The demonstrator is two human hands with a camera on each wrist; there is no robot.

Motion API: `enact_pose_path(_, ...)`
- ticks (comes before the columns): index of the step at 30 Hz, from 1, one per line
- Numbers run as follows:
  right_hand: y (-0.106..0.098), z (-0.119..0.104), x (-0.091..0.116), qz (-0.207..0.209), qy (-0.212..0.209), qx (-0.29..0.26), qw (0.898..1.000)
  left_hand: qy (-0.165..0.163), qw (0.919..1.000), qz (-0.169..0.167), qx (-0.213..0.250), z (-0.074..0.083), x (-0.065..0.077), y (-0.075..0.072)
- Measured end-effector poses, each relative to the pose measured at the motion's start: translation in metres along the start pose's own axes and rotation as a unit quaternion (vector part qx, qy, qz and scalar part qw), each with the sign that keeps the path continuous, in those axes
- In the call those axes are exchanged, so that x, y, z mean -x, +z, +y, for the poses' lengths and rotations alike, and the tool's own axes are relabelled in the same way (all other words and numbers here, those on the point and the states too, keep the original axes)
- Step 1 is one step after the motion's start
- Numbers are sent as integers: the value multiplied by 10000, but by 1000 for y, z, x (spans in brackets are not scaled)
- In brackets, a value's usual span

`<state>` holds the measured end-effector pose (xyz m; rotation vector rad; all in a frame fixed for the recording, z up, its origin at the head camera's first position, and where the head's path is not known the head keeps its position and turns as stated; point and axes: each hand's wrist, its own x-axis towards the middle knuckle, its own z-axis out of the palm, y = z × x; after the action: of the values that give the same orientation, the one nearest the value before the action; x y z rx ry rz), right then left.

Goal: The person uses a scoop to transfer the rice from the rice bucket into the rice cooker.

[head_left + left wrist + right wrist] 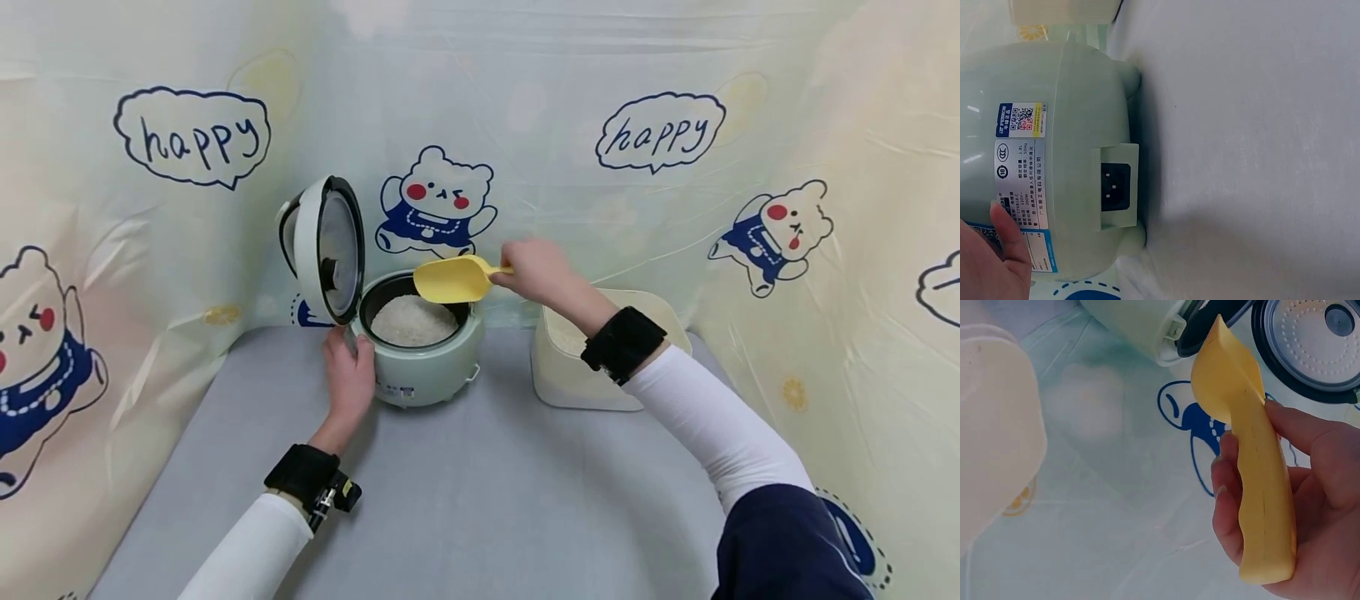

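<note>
A pale green rice cooker (427, 371) stands with its lid (330, 250) raised on the left. White rice (414, 321) lies heaped in its dark inner pot. My left hand (349, 375) rests against the cooker's left side below the lid hinge; in the left wrist view its thumb (1010, 234) lies over the labels, and the other fingers are mostly hidden. My right hand (536, 271) grips the handle of a yellow scoop (452, 279), fingers wrapped round it in the right wrist view. The scoop's bowl hangs tilted over the pot's right rear rim.
To the right of the cooker, a cream-coloured bin (585, 392) stands partly behind my right forearm. Grey cloth (480, 500) covers the table, and a printed curtain (540, 75) hangs close behind. A power socket (1115, 187) sits low on the cooker's side.
</note>
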<state>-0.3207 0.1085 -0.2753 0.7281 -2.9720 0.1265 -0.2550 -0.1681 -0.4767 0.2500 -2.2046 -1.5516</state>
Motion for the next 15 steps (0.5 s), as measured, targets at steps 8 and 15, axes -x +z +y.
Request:
enact_pose_path(8, 3, 35, 17, -464, 301, -1465, 9877, 51, 10000, 22, -27, 4, -2, 0)
enact_pose_path(15, 14, 80, 44, -729, 645, -2485, 9637, 58, 10000, 26, -25, 1, -1, 0)
